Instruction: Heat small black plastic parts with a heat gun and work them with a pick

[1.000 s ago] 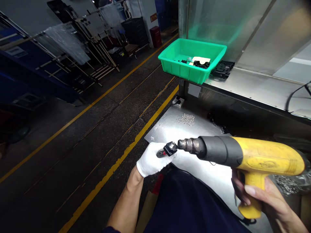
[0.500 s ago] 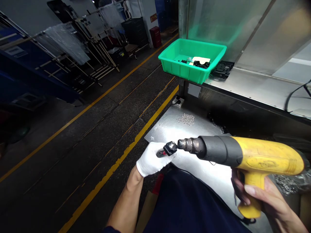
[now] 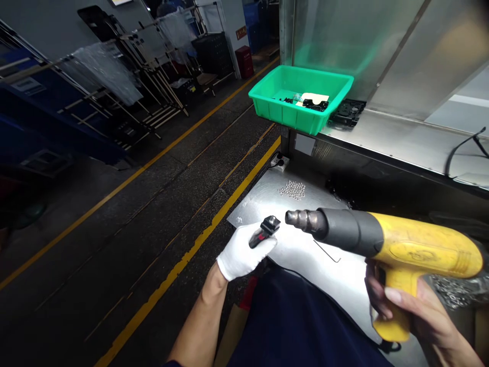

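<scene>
My left hand [image 3: 240,255], in a white glove, is closed around a small black part [image 3: 269,225] with a shiny metal piece at its top. My right hand [image 3: 412,300] grips the handle of a yellow heat gun [image 3: 424,244]. The gun's metal nozzle [image 3: 303,219] points left, a short gap away from the black part. Beneath both lies the metal tabletop [image 3: 260,199], with a pile of small shiny balls [image 3: 293,190] behind my left hand and a thin bent hex key [image 3: 327,252] below the nozzle.
A green bin [image 3: 286,117] with black parts stands on the metal shelf [image 3: 397,130], beside a black part [image 3: 348,112]. A power socket [image 3: 280,162] sits at the table's back corner. Bagged metal pieces [image 3: 454,293] lie at right. Racks stand across the aisle.
The nozzle has moved slightly right and up, away from the black part. My left hand has tilted the part a little, and the hex key shows more fully.
</scene>
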Motion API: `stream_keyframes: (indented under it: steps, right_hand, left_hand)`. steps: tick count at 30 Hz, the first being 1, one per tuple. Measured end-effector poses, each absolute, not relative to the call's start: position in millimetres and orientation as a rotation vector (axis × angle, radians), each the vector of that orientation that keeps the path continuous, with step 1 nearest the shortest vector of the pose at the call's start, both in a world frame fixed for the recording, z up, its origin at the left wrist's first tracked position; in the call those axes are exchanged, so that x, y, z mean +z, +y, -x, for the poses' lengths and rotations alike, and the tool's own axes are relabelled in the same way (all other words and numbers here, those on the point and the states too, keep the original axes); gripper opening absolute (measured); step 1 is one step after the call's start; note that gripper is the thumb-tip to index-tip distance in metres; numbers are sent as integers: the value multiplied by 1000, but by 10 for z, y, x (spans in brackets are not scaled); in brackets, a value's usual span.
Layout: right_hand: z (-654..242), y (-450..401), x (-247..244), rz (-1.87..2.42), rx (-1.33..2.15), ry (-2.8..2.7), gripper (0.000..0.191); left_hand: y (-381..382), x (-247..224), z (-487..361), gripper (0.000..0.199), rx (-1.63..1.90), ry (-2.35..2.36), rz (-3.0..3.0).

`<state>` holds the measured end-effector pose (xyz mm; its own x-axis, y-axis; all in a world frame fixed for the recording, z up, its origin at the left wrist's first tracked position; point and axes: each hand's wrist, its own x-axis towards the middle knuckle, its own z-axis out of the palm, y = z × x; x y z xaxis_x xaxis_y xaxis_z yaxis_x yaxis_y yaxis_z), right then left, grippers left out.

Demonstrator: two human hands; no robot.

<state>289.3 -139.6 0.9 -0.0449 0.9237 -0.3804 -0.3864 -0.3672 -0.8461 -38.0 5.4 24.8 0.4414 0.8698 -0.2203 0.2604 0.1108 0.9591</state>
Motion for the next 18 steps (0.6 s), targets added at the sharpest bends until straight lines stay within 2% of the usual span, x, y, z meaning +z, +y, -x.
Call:
stream_keyframes:
  steps: [4, 8, 13, 18]
  right_hand:
    - [-2914, -1406, -53, 1091, 1593, -568, 43]
    - [-2921, -1437, -87, 1095, 1561, -480, 44]
    - [-2710, -1340, -76, 1270, 1327, -484, 48]
    - [-2399, -1117, -170, 1465, 1124, -547, 50]
  left_hand:
    - [33, -10, 240, 33, 640, 874, -844]
    - [-59, -262, -23, 33, 584, 761, -427]
    - [-161, -347, -390, 44, 671, 799, -348]
    - [-191, -286, -779, 47, 905, 1053, -589]
